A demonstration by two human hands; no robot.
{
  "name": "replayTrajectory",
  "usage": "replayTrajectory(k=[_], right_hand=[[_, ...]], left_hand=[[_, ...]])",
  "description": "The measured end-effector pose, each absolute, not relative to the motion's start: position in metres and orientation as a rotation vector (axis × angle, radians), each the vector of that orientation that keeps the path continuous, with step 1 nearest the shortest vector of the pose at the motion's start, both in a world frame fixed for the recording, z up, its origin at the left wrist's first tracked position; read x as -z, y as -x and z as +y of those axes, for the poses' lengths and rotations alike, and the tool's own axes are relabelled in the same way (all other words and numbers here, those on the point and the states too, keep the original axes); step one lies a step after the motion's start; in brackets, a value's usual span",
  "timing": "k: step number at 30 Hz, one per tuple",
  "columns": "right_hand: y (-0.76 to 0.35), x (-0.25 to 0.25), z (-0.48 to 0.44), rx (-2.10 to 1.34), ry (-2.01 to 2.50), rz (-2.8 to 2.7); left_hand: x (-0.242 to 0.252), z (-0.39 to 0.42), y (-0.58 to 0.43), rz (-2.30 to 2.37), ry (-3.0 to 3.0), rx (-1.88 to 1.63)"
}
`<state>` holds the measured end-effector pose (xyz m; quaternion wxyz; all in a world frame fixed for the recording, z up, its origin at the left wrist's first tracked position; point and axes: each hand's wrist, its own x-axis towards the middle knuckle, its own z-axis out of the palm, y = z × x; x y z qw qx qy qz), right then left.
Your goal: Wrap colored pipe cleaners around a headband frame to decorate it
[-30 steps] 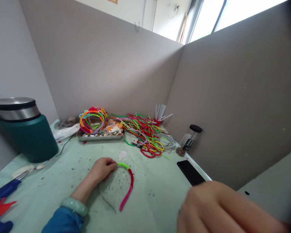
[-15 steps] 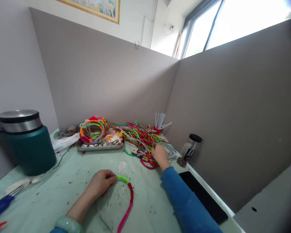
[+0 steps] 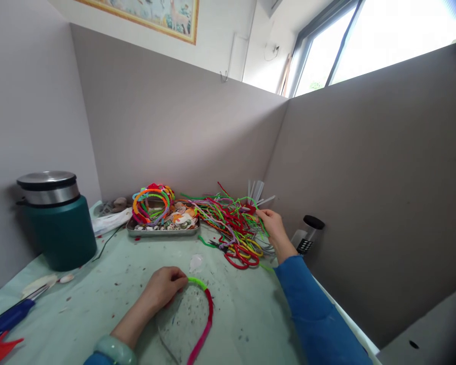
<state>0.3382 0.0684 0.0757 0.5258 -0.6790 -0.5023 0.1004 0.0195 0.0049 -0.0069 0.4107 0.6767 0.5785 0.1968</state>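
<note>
My left hand (image 3: pixel 164 290), near the front of the table, pinches the bright green end of a curved wire hoop (image 3: pixel 210 307). The hoop is wrapped in fuzzy green, red and pink; a bare grey length shows below my hand, and its near part leaves the frame. My right hand (image 3: pixel 274 227) is closed on a thin green pipe cleaner (image 3: pixel 265 231) at the right edge of a tangled pile of colourful pipe cleaners (image 3: pixel 228 215). Red-handled scissors (image 3: pixel 243 256) lie just in front of the pile.
A metal tray (image 3: pixel 163 233) holds wrapped rings (image 3: pixel 154 205) and shells. On the left stand a teal jar (image 3: pixel 63 233) and a blue glue gun (image 3: pixel 9 322) with a red trigger. White sticks (image 3: pixel 256 191) and a black-lidded clear bottle (image 3: pixel 311 233) are near the right partition.
My right hand has lifted and drawn back to the right, pulling green pipe cleaner from the pile. The scissors now show more fully. My left hand keeps its pinch on the hoop.
</note>
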Motion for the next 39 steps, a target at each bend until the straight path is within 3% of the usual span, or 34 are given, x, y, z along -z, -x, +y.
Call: replayTrajectory(k=[4, 9, 12, 15, 18, 20, 24, 31, 39], right_hand=[[-0.340, -0.070, 0.059, -0.159, 1.762, -1.199], [-0.290, -0.051, 0.050, 0.382, 1.988, -1.592], [-0.240, -0.029, 0.052, 0.239, 1.796, -2.128], [-0.203, -0.006, 0.061, 0.204, 1.762, -2.151], [-0.194, 0.004, 0.075, -0.138, 1.585, -1.862], [-0.203, -0.003, 0.088, -0.369, 1.445, -1.569], [-0.242, -0.040, 0.113, -0.491, 1.328, -1.289], [-0.278, -0.110, 0.117, -0.751, 1.002, -1.108], [-0.240, -0.088, 0.070, -1.319, 0.737, -1.145]], left_hand=[[0.009, 0.006, -0.019, 1.428, -1.703, -0.521], [0.009, 0.006, -0.020, 1.438, -1.719, -0.528], [0.009, 0.005, -0.020, 1.429, -1.728, -0.529], [0.009, 0.005, -0.020, 1.431, -1.725, -0.542], [0.009, 0.004, -0.020, 1.438, -1.701, -0.554], [0.008, 0.003, -0.020, 1.435, -1.694, -0.554], [0.008, 0.004, -0.020, 1.437, -1.708, -0.563], [0.006, 0.003, -0.020, 1.425, -1.750, -0.575], [0.001, 0.000, -0.022, 1.435, -1.827, -0.604]])
